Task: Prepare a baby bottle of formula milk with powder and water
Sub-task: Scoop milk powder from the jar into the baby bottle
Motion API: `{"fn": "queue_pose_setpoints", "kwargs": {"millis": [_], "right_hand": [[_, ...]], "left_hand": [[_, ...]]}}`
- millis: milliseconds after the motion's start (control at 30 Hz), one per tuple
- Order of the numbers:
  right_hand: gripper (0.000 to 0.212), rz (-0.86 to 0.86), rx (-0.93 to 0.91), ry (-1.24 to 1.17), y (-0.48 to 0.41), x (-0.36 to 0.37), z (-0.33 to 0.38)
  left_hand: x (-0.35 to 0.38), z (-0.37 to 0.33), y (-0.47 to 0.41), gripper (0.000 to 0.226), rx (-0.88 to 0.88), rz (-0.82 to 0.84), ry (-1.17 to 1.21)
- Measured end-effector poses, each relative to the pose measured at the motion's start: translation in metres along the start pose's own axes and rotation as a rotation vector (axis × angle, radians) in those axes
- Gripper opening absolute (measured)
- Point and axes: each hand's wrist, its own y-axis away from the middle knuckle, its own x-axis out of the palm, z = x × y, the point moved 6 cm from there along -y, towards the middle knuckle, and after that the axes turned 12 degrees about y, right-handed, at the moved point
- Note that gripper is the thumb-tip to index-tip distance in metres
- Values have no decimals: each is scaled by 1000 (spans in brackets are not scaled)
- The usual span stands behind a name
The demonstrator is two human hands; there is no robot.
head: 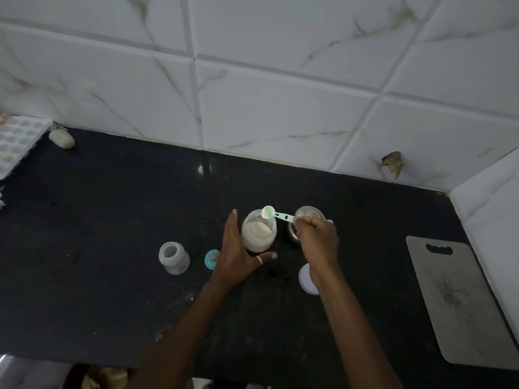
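Baby bottle (173,258) is standing open on the tabletop (112,220), left of the powder jar (259,231) that the left hand (238,256) is cupping between thumb and fingers. Right hand (317,240) is pinching a filled scoop (278,215) above the jar; powder is risking spilling if the scoop tilts while crossing to the bottle.

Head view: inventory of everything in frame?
powder jar: 1, clear, white powder inside, counter centre
scoop: 1, pale green, loaded, at jar rim
baby bottle: 1, clear, open, left of jar
teat: 1, teal collar, between bottle and jar
lid: 1, white, partly under right forearm
steel pot: 1, silver, behind right hand
cutting board: 1, grey, counter's right end
moulded tray: 1, white, far left
oval lump: 1, off-white, beside tray
countertop: 1, black
left hand: 1, holds jar
right hand: 1, pinches scoop handle
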Motion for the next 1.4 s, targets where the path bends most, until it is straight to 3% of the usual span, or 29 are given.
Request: {"fn": "queue_pose_setpoints", "kwargs": {"millis": [367, 633, 900, 1167, 1400], "right_hand": [[11, 109, -43, -115, 33, 28, 27], [12, 216, -78, -88, 56, 68, 43], [11, 294, -43, -15, 68, 111, 38], [12, 321, -15, 15, 67, 130, 27], [11, 304, 3, -18, 64, 126, 25]], "left_hand": [[-89, -70, 17, 105, 205, -156, -176], [-165, -27, 55, 104, 19, -257, -150], [-174, 24, 70, 114, -119, -227, -51], [-162, 57, 58, 99, -169, -182, 7], [-159, 54, 55, 60, -82, -237, 28]]}}
